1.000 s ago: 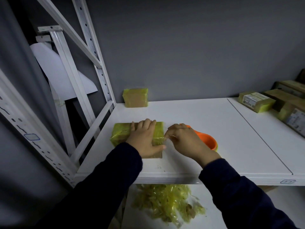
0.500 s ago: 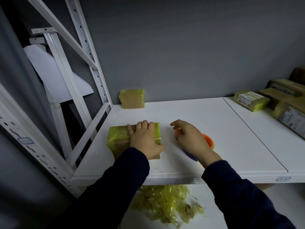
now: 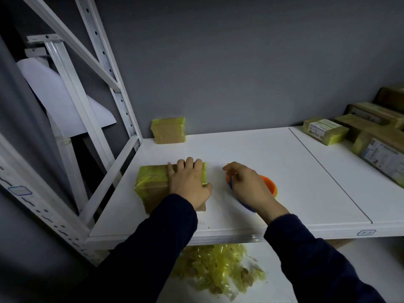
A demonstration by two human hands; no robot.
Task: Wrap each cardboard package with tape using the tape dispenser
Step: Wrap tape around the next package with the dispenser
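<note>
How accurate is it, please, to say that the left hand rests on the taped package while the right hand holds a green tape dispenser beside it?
Not quite: the head view shows that the tape dispenser is orange, not green. The rest holds: the left hand rests on the taped package, and the right hand holds the dispenser beside it.

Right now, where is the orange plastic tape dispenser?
In the head view the tape dispenser sits on the white shelf in the right hand, right of the taped cardboard package under the left hand.
</note>
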